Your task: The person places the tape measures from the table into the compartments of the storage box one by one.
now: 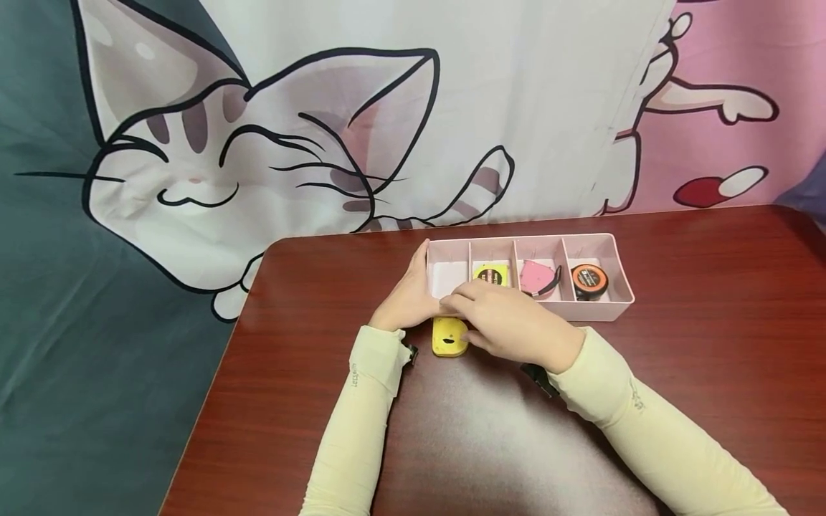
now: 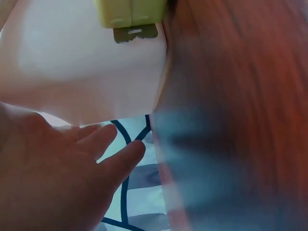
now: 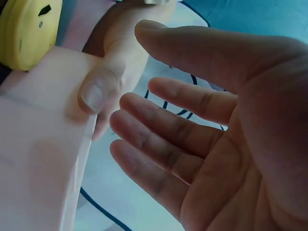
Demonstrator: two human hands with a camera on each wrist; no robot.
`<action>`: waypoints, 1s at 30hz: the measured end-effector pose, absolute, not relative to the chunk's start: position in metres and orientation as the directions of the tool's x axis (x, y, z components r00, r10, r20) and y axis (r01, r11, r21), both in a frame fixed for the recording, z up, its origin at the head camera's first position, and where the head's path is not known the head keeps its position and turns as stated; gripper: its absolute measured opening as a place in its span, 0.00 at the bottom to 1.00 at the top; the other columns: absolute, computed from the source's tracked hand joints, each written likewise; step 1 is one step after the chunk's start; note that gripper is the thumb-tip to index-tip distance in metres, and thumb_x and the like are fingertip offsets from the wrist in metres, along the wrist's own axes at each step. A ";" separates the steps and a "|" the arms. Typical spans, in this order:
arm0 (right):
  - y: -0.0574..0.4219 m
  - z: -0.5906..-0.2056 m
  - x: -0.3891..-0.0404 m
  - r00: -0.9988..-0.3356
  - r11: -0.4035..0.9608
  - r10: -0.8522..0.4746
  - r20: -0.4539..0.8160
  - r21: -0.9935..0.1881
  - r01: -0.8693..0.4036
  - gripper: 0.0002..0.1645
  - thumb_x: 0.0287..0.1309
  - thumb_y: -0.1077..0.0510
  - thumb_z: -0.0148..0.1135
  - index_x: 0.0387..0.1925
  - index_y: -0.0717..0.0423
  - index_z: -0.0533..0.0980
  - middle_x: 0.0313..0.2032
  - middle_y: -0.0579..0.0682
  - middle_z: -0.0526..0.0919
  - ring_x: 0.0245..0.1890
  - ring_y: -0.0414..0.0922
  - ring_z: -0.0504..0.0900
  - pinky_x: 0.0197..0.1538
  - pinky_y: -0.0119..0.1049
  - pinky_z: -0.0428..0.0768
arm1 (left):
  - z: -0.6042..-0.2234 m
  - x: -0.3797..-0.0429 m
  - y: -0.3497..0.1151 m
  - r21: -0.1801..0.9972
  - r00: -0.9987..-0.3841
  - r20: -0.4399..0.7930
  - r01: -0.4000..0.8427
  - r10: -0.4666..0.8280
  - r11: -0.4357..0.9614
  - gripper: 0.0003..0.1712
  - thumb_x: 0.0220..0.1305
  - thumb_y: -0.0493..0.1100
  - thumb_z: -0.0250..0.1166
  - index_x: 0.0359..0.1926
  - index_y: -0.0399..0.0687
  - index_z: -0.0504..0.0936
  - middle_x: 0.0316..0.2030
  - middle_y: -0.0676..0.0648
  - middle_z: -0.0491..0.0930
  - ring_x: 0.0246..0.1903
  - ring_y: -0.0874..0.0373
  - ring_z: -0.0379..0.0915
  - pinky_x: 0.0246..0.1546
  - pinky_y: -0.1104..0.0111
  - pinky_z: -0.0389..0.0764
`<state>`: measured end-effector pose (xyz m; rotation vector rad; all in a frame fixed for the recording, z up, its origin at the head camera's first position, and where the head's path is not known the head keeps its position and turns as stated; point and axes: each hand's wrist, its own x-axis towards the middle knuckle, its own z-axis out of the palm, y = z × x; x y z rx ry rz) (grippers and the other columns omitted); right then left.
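Observation:
A pink divided box [image 1: 584, 311] stands near the table's back edge. My left hand [image 1: 408, 294] lies along its left end, thumb against the front wall and fingers extended, as the left wrist view [image 2: 62, 178] shows. Over the front rim reaches my right hand [image 1: 516, 326], its fingers loosely bent and its palm holding nothing in the right wrist view. A yellow tape measure [image 1: 448, 338] sits on the table before the box, beside the right thumb; its metal end hook [image 2: 135, 32] shows in the left wrist view. The right hand partly hides the box's front.
Inside the box, a yellow-green tape measure [image 1: 492, 274], a pink tape measure [image 1: 537, 278] with a dark strap and an orange-and-black tape measure [image 1: 589, 282] occupy separate compartments. The leftmost compartment [image 1: 448, 276] shows bare. Behind the dark red table [image 1: 710, 322] hangs a cat-print curtain [image 1: 548, 86].

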<state>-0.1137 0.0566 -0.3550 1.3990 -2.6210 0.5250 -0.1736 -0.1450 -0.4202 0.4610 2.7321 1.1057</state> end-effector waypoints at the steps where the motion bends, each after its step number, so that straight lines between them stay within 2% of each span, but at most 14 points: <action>1: 0.055 -0.355 -0.113 -0.562 0.509 -0.783 0.267 -0.244 -0.825 0.25 0.43 0.59 0.69 0.48 0.55 0.76 0.41 0.47 0.76 0.42 0.43 0.74 0.45 0.39 0.76 | -0.419 -0.174 -0.146 0.702 -0.940 -0.029 0.222 0.340 0.676 0.74 0.36 0.66 0.73 0.72 0.53 0.31 0.69 0.46 0.48 0.62 0.54 0.57 0.60 0.61 0.62; 4: 0.053 -0.354 -0.111 -0.563 0.511 -0.784 0.261 -0.245 -0.824 0.27 0.44 0.58 0.71 0.49 0.55 0.75 0.41 0.47 0.76 0.41 0.43 0.74 0.45 0.38 0.76 | -0.416 -0.175 -0.147 0.712 -0.936 -0.032 0.224 0.350 0.665 0.73 0.39 0.62 0.73 0.72 0.53 0.30 0.68 0.45 0.52 0.61 0.54 0.59 0.59 0.61 0.62; 8: 0.053 -0.350 -0.108 -0.569 0.520 -0.779 0.261 -0.237 -0.821 0.28 0.43 0.57 0.71 0.50 0.54 0.75 0.39 0.45 0.75 0.39 0.42 0.74 0.42 0.38 0.76 | -0.412 -0.177 -0.146 0.716 -0.926 -0.031 0.242 0.376 0.655 0.71 0.43 0.60 0.72 0.72 0.52 0.27 0.71 0.45 0.43 0.65 0.55 0.53 0.62 0.62 0.59; 11: 0.052 -0.348 -0.106 -0.552 0.505 -0.797 0.245 -0.231 -0.831 0.29 0.43 0.56 0.71 0.50 0.56 0.75 0.40 0.46 0.76 0.40 0.43 0.75 0.45 0.39 0.75 | -0.411 -0.178 -0.145 0.730 -0.924 -0.029 0.242 0.382 0.639 0.70 0.44 0.55 0.72 0.72 0.51 0.28 0.71 0.46 0.42 0.63 0.54 0.55 0.61 0.63 0.59; 14: 0.050 -0.349 -0.104 -0.526 0.480 -0.820 0.225 -0.229 -0.847 0.28 0.44 0.56 0.71 0.50 0.58 0.75 0.43 0.48 0.77 0.44 0.45 0.75 0.49 0.40 0.74 | -0.412 -0.177 -0.145 0.743 -0.928 -0.035 0.224 0.370 0.631 0.70 0.44 0.53 0.73 0.72 0.52 0.29 0.70 0.46 0.44 0.60 0.53 0.59 0.60 0.64 0.61; 17: 0.048 -0.351 -0.102 -0.519 0.473 -0.827 0.217 -0.230 -0.850 0.28 0.44 0.56 0.72 0.49 0.59 0.75 0.45 0.49 0.78 0.45 0.46 0.75 0.52 0.40 0.72 | -0.413 -0.176 -0.145 0.746 -0.931 -0.044 0.211 0.363 0.632 0.70 0.43 0.55 0.73 0.72 0.53 0.29 0.69 0.47 0.45 0.60 0.53 0.59 0.59 0.63 0.61; 22: 0.047 -0.353 -0.100 -0.525 0.481 -0.824 0.215 -0.224 -0.847 0.29 0.43 0.55 0.72 0.50 0.59 0.75 0.45 0.50 0.77 0.45 0.46 0.76 0.51 0.41 0.74 | -0.416 -0.176 -0.145 0.753 -0.930 -0.030 0.219 0.365 0.620 0.71 0.42 0.56 0.74 0.72 0.54 0.29 0.69 0.47 0.46 0.60 0.53 0.59 0.59 0.62 0.62; 26: 0.046 -0.356 -0.098 -0.516 0.478 -0.832 0.201 -0.212 -0.853 0.31 0.43 0.55 0.72 0.51 0.60 0.75 0.46 0.52 0.77 0.46 0.45 0.76 0.49 0.41 0.75 | -0.418 -0.175 -0.145 0.766 -0.932 -0.029 0.212 0.362 0.607 0.71 0.41 0.55 0.75 0.72 0.55 0.29 0.67 0.46 0.52 0.58 0.54 0.61 0.59 0.62 0.62; 30: 0.044 -0.359 -0.095 -0.518 0.485 -0.837 0.178 -0.198 -0.852 0.29 0.43 0.54 0.72 0.49 0.59 0.75 0.44 0.52 0.76 0.44 0.45 0.76 0.45 0.41 0.77 | -0.420 -0.174 -0.144 0.765 -0.934 -0.030 0.208 0.356 0.609 0.73 0.38 0.58 0.76 0.72 0.54 0.30 0.64 0.44 0.57 0.56 0.54 0.63 0.58 0.62 0.63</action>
